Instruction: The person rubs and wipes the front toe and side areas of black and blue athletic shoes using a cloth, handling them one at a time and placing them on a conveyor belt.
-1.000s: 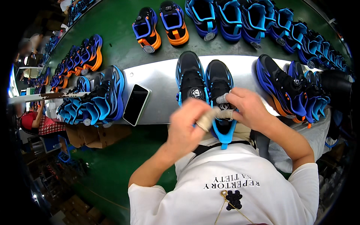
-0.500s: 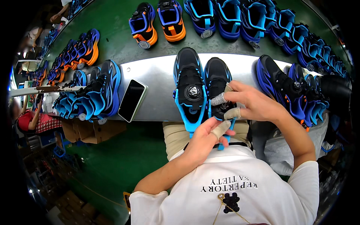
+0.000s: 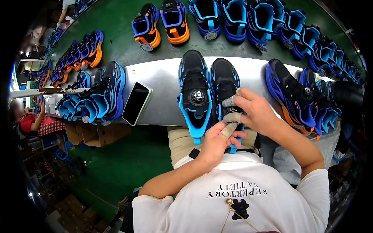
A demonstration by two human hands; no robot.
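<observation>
Leftmost, black-and-blue sneakers [image 3: 99, 97] clustered on the grey workbench [image 3: 161, 75], beside a dark phone [image 3: 136, 103] lying flat. Centre, a pair of black-and-blue shoes: left shoe [image 3: 194, 93] with round dial closure, right shoe [image 3: 225, 83] touching alongside. Left hand [image 3: 215, 141], fingers curled, taped finger touching the right shoe's blue heel tab. Right hand [image 3: 254, 110], taped fingertips pinching that shoe's tongue. Farther right, more shoes [image 3: 291, 95].

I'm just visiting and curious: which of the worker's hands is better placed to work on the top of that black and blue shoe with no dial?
Probably the right hand: it already rests on the shoe, its taped fingertips touching the tongue. The left hand sits lower, at the heel end.
</observation>
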